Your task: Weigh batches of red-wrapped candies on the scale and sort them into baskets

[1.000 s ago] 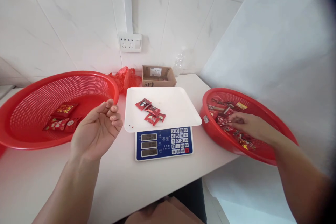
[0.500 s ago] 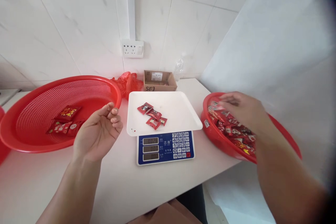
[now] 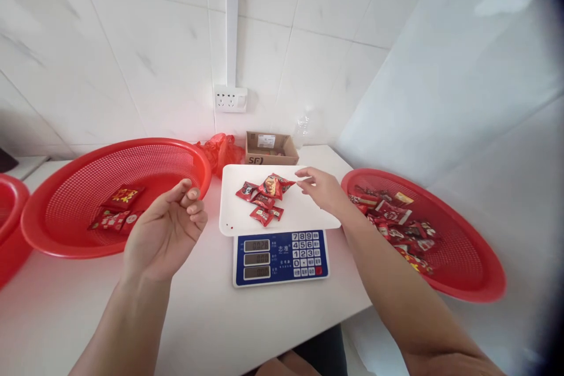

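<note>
My right hand (image 3: 321, 189) is over the right side of the white scale tray (image 3: 308, 214). Its thumb and fingertips pinch the corner of a red snack packet (image 3: 284, 183), which lies against a red packet with a yellow picture (image 3: 271, 187). Several more small red packets (image 3: 263, 215) rest on the tray. Palm up, my left hand (image 3: 167, 235) hovers at the near edge of the left red basket (image 3: 118, 150), empty, its fingers loosely curled and apart. Below the tray, the blue scale panel (image 3: 282, 258) shows its keys and three displays.
The right red basket (image 3: 476, 247) holds many packets. Several red packets (image 3: 117, 214) lie in the left basket, and another red basket (image 3: 13, 200) stands at the far left. Behind the scale are a cardboard box (image 3: 273, 155), red plastic bags (image 3: 222, 153) and a clear bottle (image 3: 302, 129).
My right hand has moved left from the right basket to the tray. More red packets now lie on the tray. The view has shifted slightly, while my left hand keeps its pose.
</note>
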The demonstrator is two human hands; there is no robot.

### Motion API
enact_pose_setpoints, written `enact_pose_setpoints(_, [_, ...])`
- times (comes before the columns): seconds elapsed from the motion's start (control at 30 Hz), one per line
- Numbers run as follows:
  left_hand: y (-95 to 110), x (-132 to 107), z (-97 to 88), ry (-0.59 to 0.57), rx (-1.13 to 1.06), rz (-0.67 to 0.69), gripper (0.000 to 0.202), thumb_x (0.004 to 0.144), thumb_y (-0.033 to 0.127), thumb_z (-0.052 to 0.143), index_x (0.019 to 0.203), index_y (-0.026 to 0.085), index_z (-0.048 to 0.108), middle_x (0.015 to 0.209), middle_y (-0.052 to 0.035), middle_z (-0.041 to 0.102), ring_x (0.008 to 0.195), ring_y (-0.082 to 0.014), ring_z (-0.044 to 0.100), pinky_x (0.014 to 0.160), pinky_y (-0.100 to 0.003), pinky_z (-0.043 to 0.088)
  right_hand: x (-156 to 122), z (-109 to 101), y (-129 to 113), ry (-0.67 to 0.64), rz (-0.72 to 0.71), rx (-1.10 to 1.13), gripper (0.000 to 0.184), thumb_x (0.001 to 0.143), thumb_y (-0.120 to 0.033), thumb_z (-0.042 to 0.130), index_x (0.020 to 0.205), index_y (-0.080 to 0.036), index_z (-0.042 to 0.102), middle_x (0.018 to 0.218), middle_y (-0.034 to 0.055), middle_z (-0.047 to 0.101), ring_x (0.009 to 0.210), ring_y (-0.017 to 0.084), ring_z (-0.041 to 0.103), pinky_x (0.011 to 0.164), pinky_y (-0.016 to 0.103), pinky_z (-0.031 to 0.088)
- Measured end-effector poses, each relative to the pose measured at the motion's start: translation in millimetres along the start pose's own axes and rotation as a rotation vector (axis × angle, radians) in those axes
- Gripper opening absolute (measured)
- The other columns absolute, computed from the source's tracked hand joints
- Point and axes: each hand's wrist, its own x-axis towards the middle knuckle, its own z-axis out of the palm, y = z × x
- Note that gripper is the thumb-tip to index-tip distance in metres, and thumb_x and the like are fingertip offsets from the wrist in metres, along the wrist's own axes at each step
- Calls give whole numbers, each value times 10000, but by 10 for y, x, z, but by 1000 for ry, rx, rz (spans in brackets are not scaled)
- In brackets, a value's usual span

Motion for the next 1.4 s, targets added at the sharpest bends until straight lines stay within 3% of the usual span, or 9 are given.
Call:
enact_pose_setpoints(0.1, [15, -11, -11, -11, -9, 8, 201, 880, 132, 389, 812, 157, 576, 658, 13, 533, 501, -53, 508, 451, -151, 478, -162, -153, 176, 43, 49, -25, 222, 785, -246, 537, 981, -208, 633, 1031, 57, 676, 738, 153, 651, 616, 293, 539])
enact_pose_setpoints(0.23, [40, -31, -19, -20, -1, 13, 193, 877, 132, 392, 809, 162, 571, 655, 15, 533, 503, -52, 512, 457, -147, 475, -453, -538, 437, 258, 73, -203, 246, 777, -294, 535, 970, -206, 660, 1002, 67, 697, 882, 209, 648, 841, 381, 496])
enact_pose_setpoints(0.33, [44, -49, -7, -25, 15, 27, 202, 881, 129, 380, 819, 166, 568, 654, 16, 536, 498, -52, 509, 458, -146, 470, -676, -801, 611, 372, 232, -360, 290, 790, -347, 520, 1004, -207, 657, 1022, 88, 693, 965, 262, 626, 883, 429, 460])
enact_pose_setpoints(0.43, [34, -82, 23, -28, 23, 37, 202, 885, 134, 375, 827, 164, 566, 647, 14, 539, 495, -53, 506, 455, -147, 468, -871, -910, 737, 411, 334, -513, 381, 812, -383, 493, 1132, -215, 615, 1116, 122, 661, 1065, 319, 577, 886, 476, 443])
enact_pose_setpoints(0.53, [26, -133, 67, -44, 27, 29, 216, 892, 115, 357, 834, 154, 561, 641, 8, 543, 504, -58, 511, 466, -150, 474, -1034, -847, 793, 360, 334, -533, 431, 813, -414, 483, 1180, -216, 592, 1184, 124, 632, 1084, 328, 564, 900, 483, 436])
enact_pose_setpoints(0.77, [51, -219, 138, -60, 50, 72, 243, 901, 103, 312, 827, 141, 541, 631, 1, 534, 494, -59, 499, 458, -152, 468, -1203, -572, 876, 218, 328, -515, 428, 832, -442, 422, 1131, -214, 625, 1119, 103, 672, 950, 316, 626, 807, 454, 475])
enact_pose_setpoints(1.17, [70, -187, 116, -42, 42, 72, 232, 902, 102, 321, 833, 147, 539, 622, 7, 533, 498, -58, 497, 460, -147, 466, -1217, -525, 909, 237, 302, -634, 410, 870, -450, 381, 1106, -231, 637, 1061, 113, 687, 862, 301, 650, 650, 390, 488])
enact_pose_setpoints(1.27, [65, -197, 125, -36, 51, 74, 245, 901, 98, 311, 829, 143, 541, 620, 5, 531, 493, -58, 492, 455, -150, 468, -1176, -528, 880, 292, 221, -594, 387, 853, -418, 417, 1090, -210, 642, 1071, 116, 681, 932, 302, 631, 750, 422, 494])
enact_pose_setpoints(1.4, [54, -206, 146, -42, 54, 56, 250, 898, 87, 315, 825, 145, 547, 622, 6, 526, 500, -61, 497, 461, -154, 471, -954, -390, 623, 348, -28, -493, 352, 872, -368, 421, 1102, -200, 628, 1127, 103, 657, 1073, 270, 574, 935, 429, 437])
